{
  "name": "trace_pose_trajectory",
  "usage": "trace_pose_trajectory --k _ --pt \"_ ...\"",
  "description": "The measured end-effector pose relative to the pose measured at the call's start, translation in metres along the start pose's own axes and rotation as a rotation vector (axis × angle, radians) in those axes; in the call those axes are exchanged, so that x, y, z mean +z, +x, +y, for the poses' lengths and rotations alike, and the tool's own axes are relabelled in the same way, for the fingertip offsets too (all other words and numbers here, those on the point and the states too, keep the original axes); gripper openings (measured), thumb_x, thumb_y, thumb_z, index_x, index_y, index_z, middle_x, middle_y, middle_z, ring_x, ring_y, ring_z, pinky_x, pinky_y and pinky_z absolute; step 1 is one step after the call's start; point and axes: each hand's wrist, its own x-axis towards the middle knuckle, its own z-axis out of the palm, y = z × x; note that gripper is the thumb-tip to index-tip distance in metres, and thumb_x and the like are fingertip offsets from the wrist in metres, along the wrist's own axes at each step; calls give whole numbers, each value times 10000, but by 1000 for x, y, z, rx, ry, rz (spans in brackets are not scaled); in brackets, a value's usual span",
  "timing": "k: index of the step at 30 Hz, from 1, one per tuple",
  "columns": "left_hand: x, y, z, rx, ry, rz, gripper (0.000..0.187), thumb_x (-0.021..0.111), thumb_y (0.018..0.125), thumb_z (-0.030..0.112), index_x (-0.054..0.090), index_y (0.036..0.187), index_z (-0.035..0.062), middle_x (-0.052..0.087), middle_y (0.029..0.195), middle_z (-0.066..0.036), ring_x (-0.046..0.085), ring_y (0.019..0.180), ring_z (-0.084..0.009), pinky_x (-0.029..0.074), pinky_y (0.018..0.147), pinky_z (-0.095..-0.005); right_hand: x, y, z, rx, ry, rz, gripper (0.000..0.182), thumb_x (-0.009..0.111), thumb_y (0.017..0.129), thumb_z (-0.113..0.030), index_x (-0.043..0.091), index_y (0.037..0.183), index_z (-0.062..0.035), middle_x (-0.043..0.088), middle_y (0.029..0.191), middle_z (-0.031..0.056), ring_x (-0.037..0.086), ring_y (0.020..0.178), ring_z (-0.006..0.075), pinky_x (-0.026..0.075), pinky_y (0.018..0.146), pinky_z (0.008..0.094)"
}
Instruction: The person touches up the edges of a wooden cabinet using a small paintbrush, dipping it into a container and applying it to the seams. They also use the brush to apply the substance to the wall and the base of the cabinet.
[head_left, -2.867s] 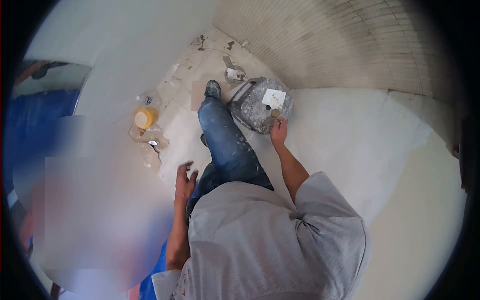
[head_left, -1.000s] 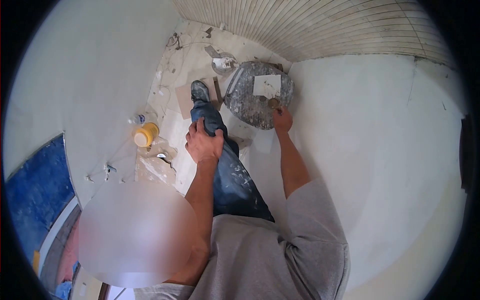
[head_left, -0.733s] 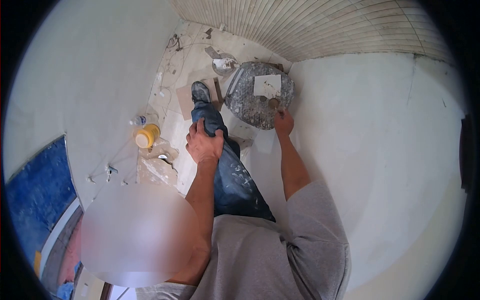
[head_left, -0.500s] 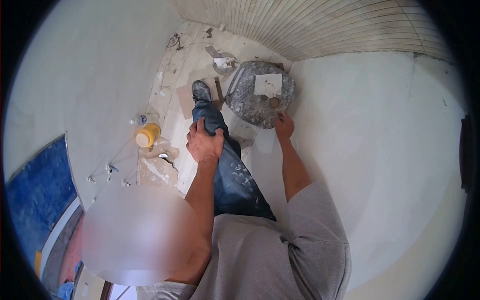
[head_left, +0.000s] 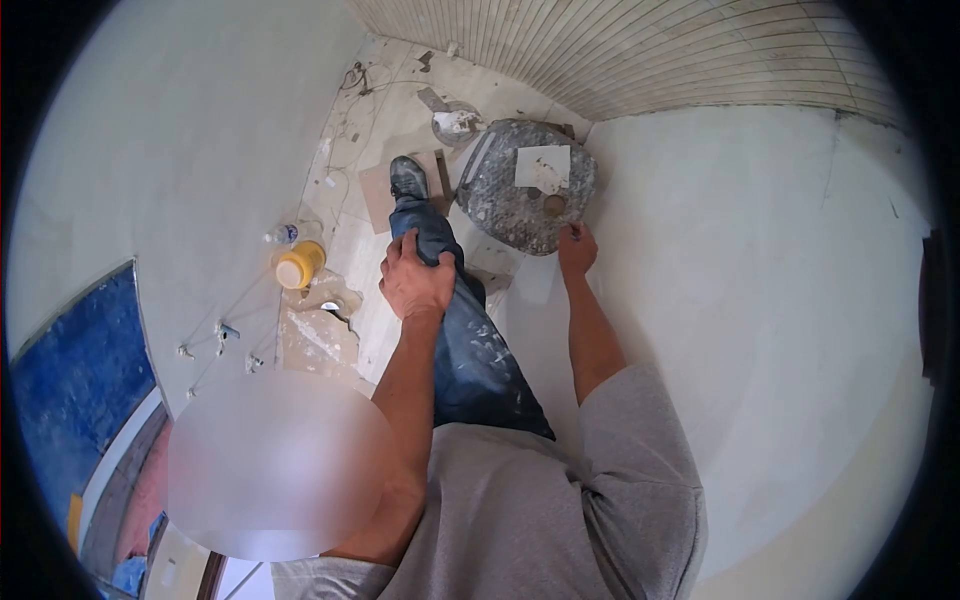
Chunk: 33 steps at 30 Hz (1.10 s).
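My left hand [head_left: 417,282] rests with spread fingers on the knee of my paint-spattered jeans [head_left: 470,350]. Beside the wall on the right, my right hand [head_left: 577,252] is closed, its fingertips together at the edge of a grey, speckled, rounded slab-like object [head_left: 500,205]. Whatever those fingers hold, if anything, is too small to make out. On top of the speckled object lie a stained white square piece [head_left: 543,166] and a small round brown thing [head_left: 554,206], just above my right fingertips.
A yellow container [head_left: 301,266] and a clear bottle [head_left: 283,234] stand by the left wall. My shoe [head_left: 408,178] is on a tan board [head_left: 377,200]. A round dish with white material [head_left: 456,123] lies farther back. Pipe fittings [head_left: 227,332] stick out of the left wall.
The whole view has shifted slightly. My right hand has turned a little, fingers still together at the speckled object's edge. My left hand remains on the knee.
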Motion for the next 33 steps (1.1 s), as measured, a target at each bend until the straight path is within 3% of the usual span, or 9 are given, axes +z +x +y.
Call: trace_pose_trajectory --k 3,9,12,15,18,33 --pt "2 1 0 12 -3 -2 679 698 785 393 600 1422 179 565 1451 -63 538 1321 -299 441 1091 -471 -3 1 -3 36 -14 0 182 710 872 -229 751 1014 -122 764 940 111 730 892 324 559 826 438" --pt "2 1 4 9 3 -5 683 708 784 391 595 1424 178 565 1452 -61 535 1324 -297 441 1090 -469 4 9 4 -125 143 32 213 702 857 -236 746 998 -83 766 935 129 732 894 343 560 823 450" --pt "3 1 4 8 1 -10 685 710 784 392 598 1424 176 565 1452 -61 533 1326 -298 436 1095 -466 7 16 8 -132 37 -15 209 694 861 -229 750 1004 -88 766 938 140 732 903 353 562 821 451" --pt "2 1 5 8 -8 -14 686 706 784 393 599 1426 176 562 1458 -67 530 1333 -300 429 1101 -466 9 18 7 -98 9 -42 191 693 864 -216 769 997 -102 766 930 133 742 903 314 566 827 421" --pt "3 1 6 4 -7 -18 688 698 784 393 599 1429 173 558 1465 -74 525 1341 -303 425 1105 -468 9 20 4 -81 -65 -55 211 691 858 -240 768 1007 -112 769 955 144 734 907 351 566 823 442" --pt "2 0 8 -1 -6 -13 684 692 785 380 600 1430 171 560 1458 -69 527 1334 -301 424 1110 -466 -7 11 8 -68 54 -104 220 698 871 -195 766 1054 -93 780 979 122 754 934 270 565 876 381"
